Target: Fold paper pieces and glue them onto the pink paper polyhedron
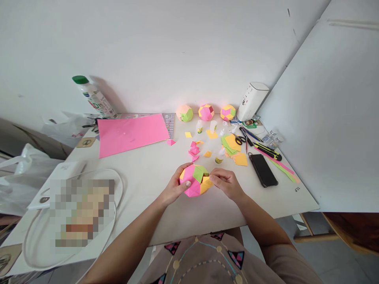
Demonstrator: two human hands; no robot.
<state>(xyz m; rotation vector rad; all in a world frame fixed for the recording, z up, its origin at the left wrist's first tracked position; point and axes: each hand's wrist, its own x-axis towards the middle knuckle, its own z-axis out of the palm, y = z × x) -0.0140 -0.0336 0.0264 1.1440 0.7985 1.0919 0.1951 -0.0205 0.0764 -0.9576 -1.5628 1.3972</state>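
A many-sided folded paper ball (192, 185) in pink, green and orange is held just above the table near its front edge. My left hand (174, 187) is closed around the ball's left side, its thumb pressed on a pink face. At the ball's right side, my right hand (225, 182) pinches the edge of an orange paper flap (206, 184). A dark gap shows between that flap and the green face. Beyond the ball lie small folded pink paper pieces (194, 150) and an orange paper piece (207, 154). A small glue bottle (219, 158) stands near them.
Three paper balls (206, 112) line the wall. Scissors (239, 139) and coloured paper squares (232, 142) lie to the right, near a phone (263, 169) and a cutter knife (268, 151). A pink sheet (133, 134) lies left, with a white cable (118, 177) nearer me.
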